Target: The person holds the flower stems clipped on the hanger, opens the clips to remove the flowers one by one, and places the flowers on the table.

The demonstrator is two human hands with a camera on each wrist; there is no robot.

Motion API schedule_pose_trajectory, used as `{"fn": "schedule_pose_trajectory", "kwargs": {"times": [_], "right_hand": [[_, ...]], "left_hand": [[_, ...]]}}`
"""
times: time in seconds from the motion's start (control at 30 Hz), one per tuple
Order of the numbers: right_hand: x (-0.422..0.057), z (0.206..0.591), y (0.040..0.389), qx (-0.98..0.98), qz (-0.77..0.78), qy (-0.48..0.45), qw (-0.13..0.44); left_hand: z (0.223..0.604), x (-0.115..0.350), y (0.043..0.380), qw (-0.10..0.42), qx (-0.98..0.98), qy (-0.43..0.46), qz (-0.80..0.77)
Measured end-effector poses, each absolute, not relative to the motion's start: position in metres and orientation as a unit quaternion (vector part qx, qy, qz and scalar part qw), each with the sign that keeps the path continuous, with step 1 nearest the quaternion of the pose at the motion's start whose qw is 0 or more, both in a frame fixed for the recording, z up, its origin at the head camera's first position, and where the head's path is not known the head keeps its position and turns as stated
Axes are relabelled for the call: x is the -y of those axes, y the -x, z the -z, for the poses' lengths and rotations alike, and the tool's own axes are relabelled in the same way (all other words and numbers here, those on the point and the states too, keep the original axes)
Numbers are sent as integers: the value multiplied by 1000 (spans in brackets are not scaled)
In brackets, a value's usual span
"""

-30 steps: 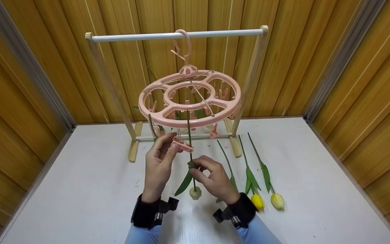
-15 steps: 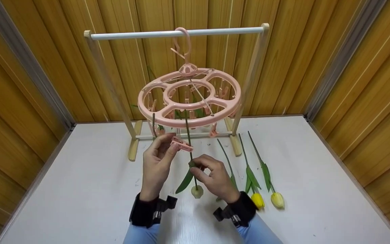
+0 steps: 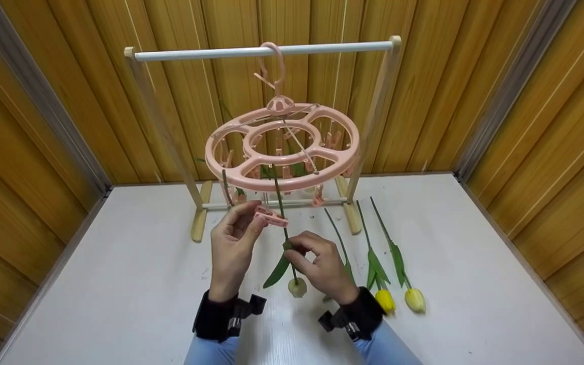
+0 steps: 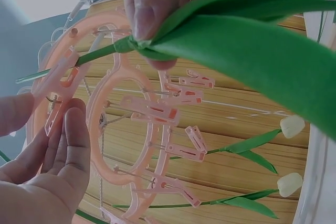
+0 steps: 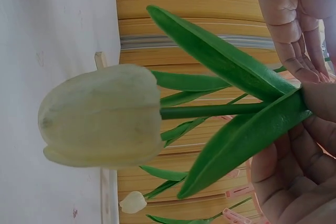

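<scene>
My left hand (image 3: 232,253) pinches a pink clothespin (image 3: 271,217) by its handle end, below the front rim of the pink round clip hanger (image 3: 251,181). In the left wrist view the green stem (image 4: 97,55) crosses the clothespin's tip; whether the clothespin clamps it I cannot tell. That stem belongs to a whitish artificial tulip (image 3: 297,287), hanging flower down. My right hand (image 3: 322,263) pinches the tulip where its leaves meet the stem. The flower shows large in the right wrist view, with its leaves (image 5: 239,140) spread toward my fingers.
The hanger hooks over a white bar (image 3: 195,54) on a wooden rack. Behind it, white tulips (image 4: 291,127) hang flower down among other pink clips (image 4: 184,151). To the right on the white table lie a yellow tulip (image 3: 385,301), a pale yellow tulip (image 3: 415,300) and a partly hidden stem (image 3: 343,243).
The tulip has tilted slightly, its stem end shifting left and its flower right. My left hand has moved a little left with the clothespin. Both grips stay the same.
</scene>
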State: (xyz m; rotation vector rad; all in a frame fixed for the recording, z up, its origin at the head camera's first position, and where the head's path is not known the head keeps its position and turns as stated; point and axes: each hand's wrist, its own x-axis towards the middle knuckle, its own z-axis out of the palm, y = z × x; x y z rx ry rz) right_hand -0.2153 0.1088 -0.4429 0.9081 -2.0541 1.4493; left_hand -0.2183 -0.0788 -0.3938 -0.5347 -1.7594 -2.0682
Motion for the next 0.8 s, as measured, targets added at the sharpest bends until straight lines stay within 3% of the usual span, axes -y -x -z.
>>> {"fn": "schedule_pose_trajectory", "kwargs": {"times": [0.8], "right_hand": [[-109, 443, 217, 744, -528, -332, 240]], "left_hand": [[392, 80, 217, 191, 615, 178, 744]]}}
